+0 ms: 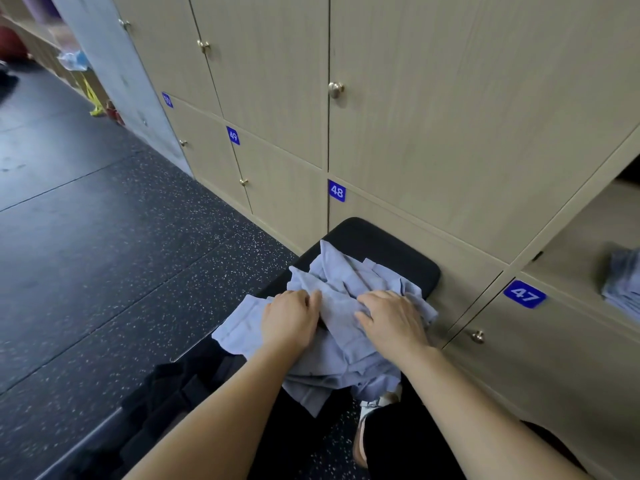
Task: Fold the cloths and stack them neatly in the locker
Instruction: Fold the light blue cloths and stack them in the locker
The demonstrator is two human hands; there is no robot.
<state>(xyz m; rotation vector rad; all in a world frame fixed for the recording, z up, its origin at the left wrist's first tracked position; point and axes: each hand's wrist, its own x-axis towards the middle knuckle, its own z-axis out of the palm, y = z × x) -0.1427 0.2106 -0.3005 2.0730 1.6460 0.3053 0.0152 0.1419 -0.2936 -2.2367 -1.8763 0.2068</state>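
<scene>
A rumpled heap of pale blue-grey cloths (341,285) lies on a black padded bench (388,245) in front of the beige lockers. My left hand (289,318) sits on the heap's left side, its fingers curled into a fold of the top cloth. My right hand (393,320) lies on the right side of the heap with fingers bent and tips pressing into the fabric. At the far right, an open locker (588,244) holds more blue-grey cloth (623,282) on its shelf.
Closed locker doors with round knobs and blue number tags 48 (336,191) and 47 (524,294) stand right behind the bench. Dark speckled rubber floor (121,237) spreads to the left. A black garment (180,393) lies beside the bench near my legs.
</scene>
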